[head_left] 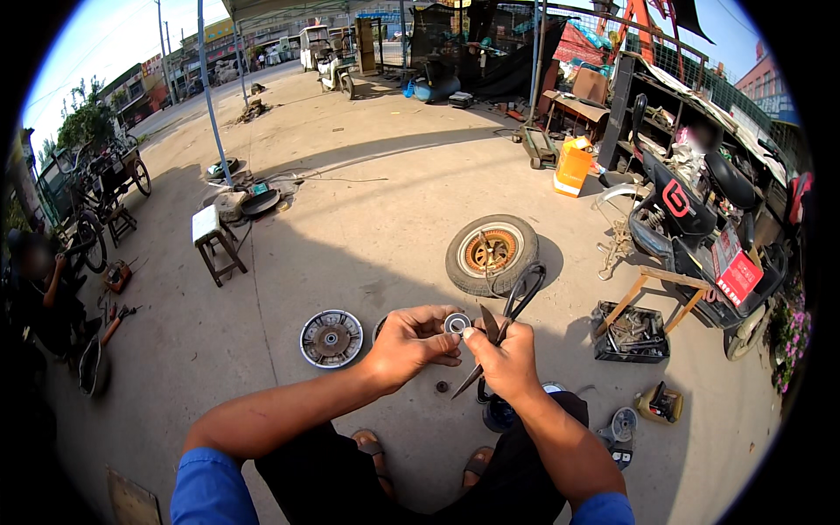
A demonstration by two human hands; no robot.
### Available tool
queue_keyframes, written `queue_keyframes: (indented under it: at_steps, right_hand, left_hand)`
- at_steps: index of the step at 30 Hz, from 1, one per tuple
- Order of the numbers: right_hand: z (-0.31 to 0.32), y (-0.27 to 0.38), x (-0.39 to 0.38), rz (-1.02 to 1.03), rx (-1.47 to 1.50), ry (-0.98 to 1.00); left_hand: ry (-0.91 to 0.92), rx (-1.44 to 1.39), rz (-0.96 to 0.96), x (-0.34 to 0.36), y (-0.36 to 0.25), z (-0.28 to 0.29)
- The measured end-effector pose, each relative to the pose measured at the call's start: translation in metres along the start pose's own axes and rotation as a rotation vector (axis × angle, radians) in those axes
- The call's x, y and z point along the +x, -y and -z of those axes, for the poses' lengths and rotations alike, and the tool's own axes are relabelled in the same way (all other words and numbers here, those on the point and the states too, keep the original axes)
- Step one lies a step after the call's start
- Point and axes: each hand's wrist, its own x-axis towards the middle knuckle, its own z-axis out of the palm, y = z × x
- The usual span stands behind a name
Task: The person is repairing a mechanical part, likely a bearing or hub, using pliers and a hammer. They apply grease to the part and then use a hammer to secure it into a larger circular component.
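My left hand pinches a small round metal bearing near the centre of the view. My right hand grips a pair of large metal shears with long black handles rising above the fist and the blades apart; its thumb presses on the bearing's lower right. Below my hands a small dark ring lies on the concrete. Just left of them sits a silver wheel hub, with another round part partly hidden behind my left hand. Under my right forearm, blue parts are partly hidden.
A tyre with an orange rim, a tool crate, a jug and a motor part surround me. A white stool stands left, a scooter right, an orange box behind. A person crouches at far left.
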Motion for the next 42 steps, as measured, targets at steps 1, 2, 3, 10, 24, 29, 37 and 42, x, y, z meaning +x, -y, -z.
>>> queue_keyframes:
  at_steps: [1, 2, 3, 10, 24, 29, 37, 42]
  right_hand:
    - [-0.001, -0.003, 0.0, 0.0, 0.002, 0.0]
    - [-0.001, -0.004, 0.001, 0.001, 0.004, -0.002]
    - [-0.002, -0.003, 0.001, 0.003, 0.01, -0.002]
    - [-0.002, -0.001, 0.001, 0.008, 0.035, -0.036]
    - [0.01, 0.005, 0.004, -0.44, 0.397, 0.134]
    - [0.012, 0.01, 0.006, -0.493, 0.497, 0.176]
    - [0.008, 0.004, 0.002, -0.211, 0.264, 0.124]
    - [0.006, 0.004, 0.001, -0.143, 0.147, 0.084]
  left_hand:
    - [-0.002, 0.007, 0.002, 0.0, 0.0, 0.0]
    - [-0.006, 0.003, -0.001, 0.0, 0.0, 0.0]
    - [-0.009, -0.001, -0.004, 0.0, 0.0, 0.0]
    - [0.003, -0.039, -0.002, 0.0, -0.003, 0.001]
    - [0.02, 0.475, -0.299, -0.003, -0.005, 0.009]
    - [0.037, 0.406, -0.408, -0.002, -0.002, 0.005]
    - [0.189, -0.186, 0.123, 0.006, 0.004, 0.015]
    - [0.206, -0.188, 0.149, 0.007, 0.004, 0.017]
